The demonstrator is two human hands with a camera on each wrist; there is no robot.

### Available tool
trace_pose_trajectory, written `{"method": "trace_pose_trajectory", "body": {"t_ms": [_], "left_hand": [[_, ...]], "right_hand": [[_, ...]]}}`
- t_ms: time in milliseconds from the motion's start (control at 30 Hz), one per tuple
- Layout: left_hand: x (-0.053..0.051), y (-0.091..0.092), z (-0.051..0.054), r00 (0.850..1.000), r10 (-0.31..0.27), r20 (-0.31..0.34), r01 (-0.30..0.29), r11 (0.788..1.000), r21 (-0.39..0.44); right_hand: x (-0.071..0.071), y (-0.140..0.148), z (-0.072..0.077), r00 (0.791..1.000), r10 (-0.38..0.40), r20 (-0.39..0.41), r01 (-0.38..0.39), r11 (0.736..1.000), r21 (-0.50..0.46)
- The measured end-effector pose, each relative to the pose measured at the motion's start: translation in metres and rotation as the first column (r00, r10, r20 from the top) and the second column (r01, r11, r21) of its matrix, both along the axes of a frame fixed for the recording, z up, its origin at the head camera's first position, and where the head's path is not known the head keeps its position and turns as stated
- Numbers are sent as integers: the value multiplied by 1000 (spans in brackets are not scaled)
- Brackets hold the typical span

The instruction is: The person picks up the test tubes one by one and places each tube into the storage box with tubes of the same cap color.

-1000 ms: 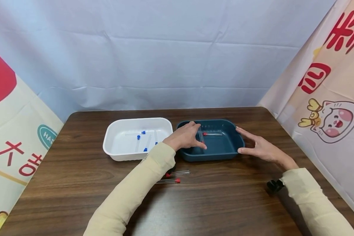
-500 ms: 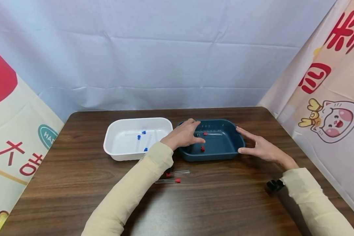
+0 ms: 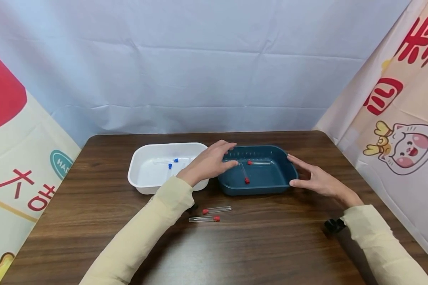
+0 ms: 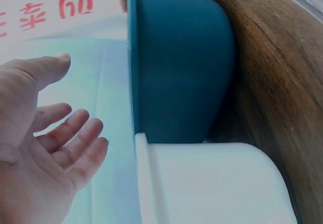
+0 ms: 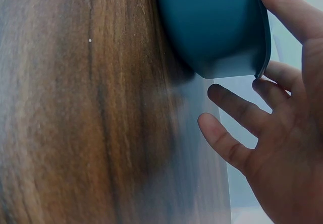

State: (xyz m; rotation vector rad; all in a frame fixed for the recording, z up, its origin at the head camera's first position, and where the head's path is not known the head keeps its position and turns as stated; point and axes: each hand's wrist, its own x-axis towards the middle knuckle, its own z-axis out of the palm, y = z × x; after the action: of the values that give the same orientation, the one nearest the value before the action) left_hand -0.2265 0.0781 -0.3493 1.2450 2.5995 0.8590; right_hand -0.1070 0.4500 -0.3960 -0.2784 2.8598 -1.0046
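Note:
My left hand [image 3: 210, 161] hangs above the gap between the white tray [image 3: 137, 185] and the dark blue tray [image 3: 255, 190], holding nothing. In the left wrist view its fingers [image 4: 83, 135] are spread and slightly bent. The right hand [image 3: 315, 180] touches the right end of the dark blue tray with thumb and fingertips; the right wrist view shows its other fingers [image 5: 237, 113] loose beside the wall. Two red-capped tubes lie inside the dark blue tray, one crosswise [image 3: 260, 162] and one slanting [image 3: 244, 172].
Two more red-capped tubes [image 3: 217, 210] [image 3: 204, 219] lie on the wooden table [image 3: 256, 245] in front of the trays. Blue-capped tubes [image 3: 167, 161] are in the white tray, partly hidden by the left hand. A pale curtain [image 3: 199, 79] hangs behind the table.
The left hand has let go of a red-capped tube, which now lies in the dark blue tray, and has moved left and out over the rim. The right hand has stayed at the tray's end.

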Motion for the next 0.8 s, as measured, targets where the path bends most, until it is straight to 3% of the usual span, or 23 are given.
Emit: {"method": "trace_pose_trajectory", "body": {"t_ms": [267, 500, 800], "left_hand": [[13, -30, 6, 999, -12, -38, 14, 999, 52], [27, -53, 9, 1000, -14, -5, 15, 996, 86], [43, -79, 4, 1000, -28, 15, 26, 995, 93]], "right_hand": [[1, -2, 2, 999, 20, -26, -20, 1000, 18], [2, -1, 2, 1000, 15, -13, -15, 1000, 14], [1, 0, 1, 1000, 17, -16, -17, 999, 28]]}}
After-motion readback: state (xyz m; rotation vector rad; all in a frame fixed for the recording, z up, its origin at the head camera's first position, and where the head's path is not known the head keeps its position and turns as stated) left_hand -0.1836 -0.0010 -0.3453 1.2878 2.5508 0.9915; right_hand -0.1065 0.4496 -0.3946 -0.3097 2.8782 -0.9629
